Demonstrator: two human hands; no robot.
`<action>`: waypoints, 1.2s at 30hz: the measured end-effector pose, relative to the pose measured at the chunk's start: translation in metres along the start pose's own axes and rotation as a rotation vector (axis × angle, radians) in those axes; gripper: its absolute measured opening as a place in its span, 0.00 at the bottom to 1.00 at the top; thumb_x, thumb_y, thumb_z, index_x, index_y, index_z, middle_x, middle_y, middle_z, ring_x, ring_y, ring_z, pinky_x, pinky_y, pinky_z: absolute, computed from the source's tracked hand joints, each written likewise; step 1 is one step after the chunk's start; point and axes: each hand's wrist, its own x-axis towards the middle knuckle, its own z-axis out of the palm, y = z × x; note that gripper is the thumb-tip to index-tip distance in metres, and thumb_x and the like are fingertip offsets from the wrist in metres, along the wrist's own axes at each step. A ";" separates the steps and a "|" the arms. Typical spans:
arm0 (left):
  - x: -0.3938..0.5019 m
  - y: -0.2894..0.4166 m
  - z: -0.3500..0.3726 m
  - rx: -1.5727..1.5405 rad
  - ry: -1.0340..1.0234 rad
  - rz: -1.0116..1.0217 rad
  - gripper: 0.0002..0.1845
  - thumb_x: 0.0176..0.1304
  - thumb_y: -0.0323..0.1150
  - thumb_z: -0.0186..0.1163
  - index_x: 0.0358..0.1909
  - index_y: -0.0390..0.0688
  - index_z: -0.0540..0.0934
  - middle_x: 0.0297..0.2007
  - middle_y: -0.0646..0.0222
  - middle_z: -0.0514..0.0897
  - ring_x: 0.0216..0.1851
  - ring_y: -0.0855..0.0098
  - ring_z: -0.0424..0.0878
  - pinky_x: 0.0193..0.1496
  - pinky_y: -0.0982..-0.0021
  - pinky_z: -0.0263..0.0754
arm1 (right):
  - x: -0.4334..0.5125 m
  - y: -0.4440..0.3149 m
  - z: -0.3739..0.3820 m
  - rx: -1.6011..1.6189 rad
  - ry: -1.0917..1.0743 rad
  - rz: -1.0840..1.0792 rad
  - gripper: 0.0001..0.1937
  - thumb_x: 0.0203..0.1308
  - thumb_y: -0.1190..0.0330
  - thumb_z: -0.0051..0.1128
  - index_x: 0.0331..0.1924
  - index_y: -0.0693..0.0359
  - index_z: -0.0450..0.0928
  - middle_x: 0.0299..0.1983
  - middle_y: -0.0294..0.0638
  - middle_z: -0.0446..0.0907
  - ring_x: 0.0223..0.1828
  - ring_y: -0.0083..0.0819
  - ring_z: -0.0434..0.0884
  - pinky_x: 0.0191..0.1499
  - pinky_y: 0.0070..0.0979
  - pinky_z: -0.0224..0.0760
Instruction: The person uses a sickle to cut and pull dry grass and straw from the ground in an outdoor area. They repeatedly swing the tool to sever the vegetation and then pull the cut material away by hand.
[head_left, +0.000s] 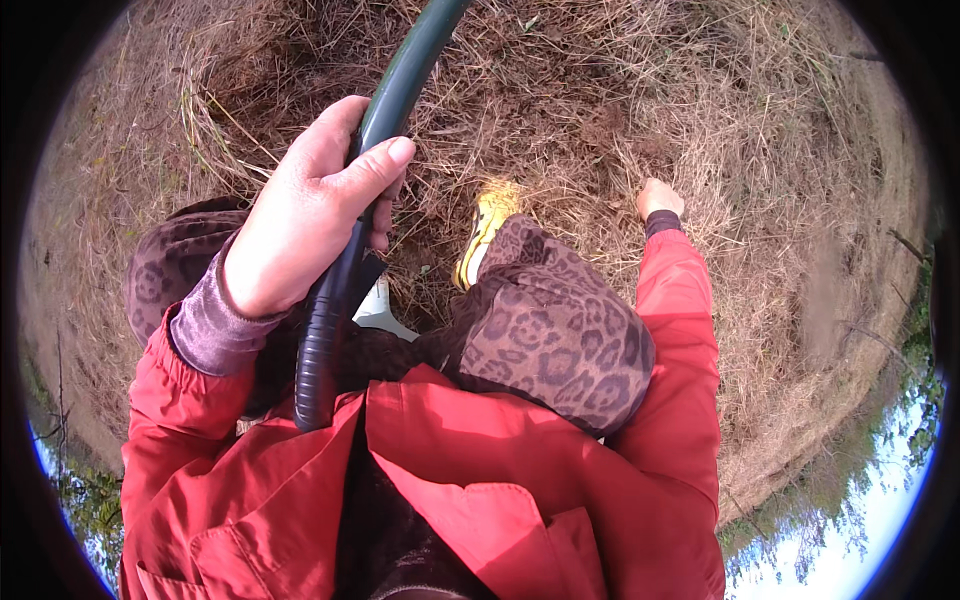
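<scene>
My left hand is wrapped around a curved dark-green tube, its thumb lying along the near side. Below the hand the tube turns black and ends in a ribbed grip against my red jacket. The tube's upper end runs out of the picture. Farther off, my right hand is down at the dry grass with its fingers curled. Its fingertips are hidden, so I cannot tell whether it holds anything.
My bent knee in leopard-print trousers and a yellow shoe are between my arms. A pale object, partly hidden, is beside the black grip. Dry twigs stick up at the right, with trees behind.
</scene>
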 end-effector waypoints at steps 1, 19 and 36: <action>0.000 0.000 0.001 0.006 0.019 0.016 0.14 0.64 0.36 0.54 0.43 0.37 0.67 0.24 0.76 0.69 0.20 0.84 0.68 0.21 0.81 0.68 | 0.000 0.001 0.004 0.093 0.072 0.063 0.16 0.54 0.62 0.47 0.44 0.57 0.78 0.44 0.51 0.79 0.48 0.45 0.78 0.48 0.39 0.70; 0.004 -0.004 0.004 0.012 0.069 -0.018 0.15 0.64 0.37 0.54 0.47 0.39 0.67 0.27 0.76 0.70 0.22 0.84 0.68 0.23 0.82 0.66 | -0.048 -0.068 0.074 0.012 0.220 -0.027 0.56 0.36 0.54 0.72 0.67 0.64 0.45 0.69 0.49 0.46 0.65 0.42 0.57 0.60 0.43 0.58; 0.006 0.000 0.007 0.086 0.036 -0.017 0.16 0.65 0.36 0.54 0.48 0.38 0.67 0.27 0.75 0.70 0.22 0.85 0.68 0.23 0.83 0.66 | -0.017 -0.068 0.059 0.282 0.110 -0.110 0.11 0.45 0.66 0.56 0.33 0.62 0.81 0.36 0.54 0.81 0.41 0.45 0.80 0.47 0.35 0.71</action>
